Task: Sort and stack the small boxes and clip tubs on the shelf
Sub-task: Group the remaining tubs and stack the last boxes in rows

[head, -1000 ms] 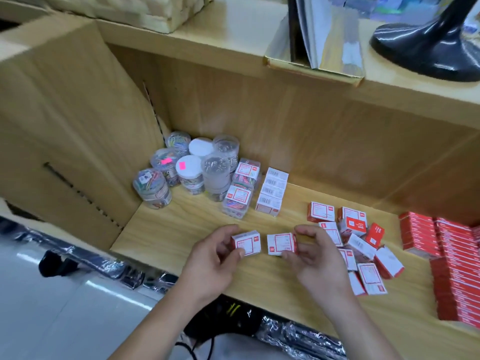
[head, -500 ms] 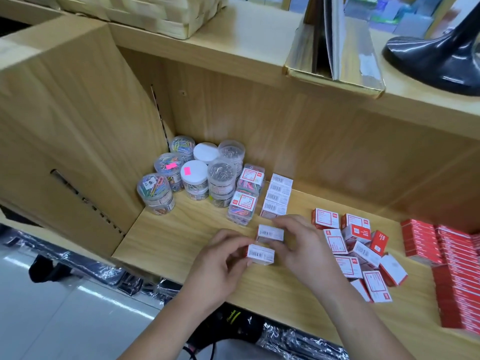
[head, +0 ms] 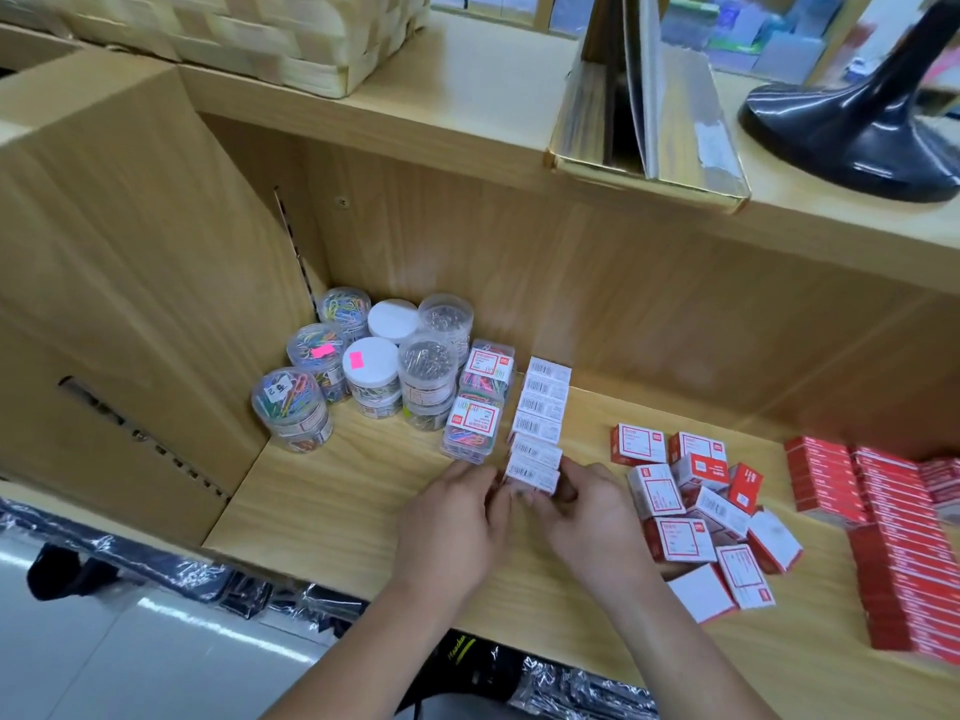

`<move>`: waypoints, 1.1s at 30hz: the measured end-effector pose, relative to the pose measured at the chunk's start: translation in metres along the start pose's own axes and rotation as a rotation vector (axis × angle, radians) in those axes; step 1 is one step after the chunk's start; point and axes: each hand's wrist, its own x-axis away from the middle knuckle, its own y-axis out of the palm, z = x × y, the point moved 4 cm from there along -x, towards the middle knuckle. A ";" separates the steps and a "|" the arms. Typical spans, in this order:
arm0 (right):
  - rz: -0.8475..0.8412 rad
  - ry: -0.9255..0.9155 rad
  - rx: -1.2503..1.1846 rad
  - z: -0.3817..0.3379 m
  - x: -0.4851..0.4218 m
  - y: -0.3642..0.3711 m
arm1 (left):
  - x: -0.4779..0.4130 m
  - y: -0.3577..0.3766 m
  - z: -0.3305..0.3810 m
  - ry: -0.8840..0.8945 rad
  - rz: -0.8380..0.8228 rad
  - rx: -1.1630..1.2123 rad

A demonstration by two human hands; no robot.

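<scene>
A row of small white boxes (head: 543, 402) with barcodes up runs from the back toward me. At its near end both hands pinch the nearest small box (head: 532, 474), my left hand (head: 452, 522) on its left side and my right hand (head: 587, 517) on its right. Another box (head: 535, 450) lies just behind it. Round clear clip tubs (head: 363, 366) are clustered at the back left, with two square clear clip boxes (head: 478, 402) beside the row. A loose pile of red-and-white small boxes (head: 696, 506) lies to the right.
Stacked red boxes (head: 893, 532) fill the right end of the wooden shelf (head: 332, 491). A wooden side panel (head: 130, 283) walls the left. Above, the upper shelf carries a woven basket (head: 249, 33), a gold-edged holder (head: 644, 122) and a black stand base (head: 857, 122).
Both hands moved the two small boxes away from me and turned them barcode up, lining them at the near end of the row. The camera also came closer.
</scene>
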 end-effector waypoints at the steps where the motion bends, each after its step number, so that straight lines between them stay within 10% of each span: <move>1: 0.003 0.006 0.013 0.000 -0.002 0.002 | 0.000 -0.001 0.001 0.012 -0.001 0.005; 19: 0.015 0.011 -0.050 -0.009 0.033 -0.029 | 0.016 -0.019 0.000 0.091 0.061 0.263; 27: 0.253 0.196 -0.245 0.082 0.094 -0.118 | 0.044 0.046 0.108 0.300 -0.420 0.307; 33: 0.168 0.125 -0.317 0.104 0.111 -0.123 | 0.061 0.063 0.127 0.238 -0.361 0.313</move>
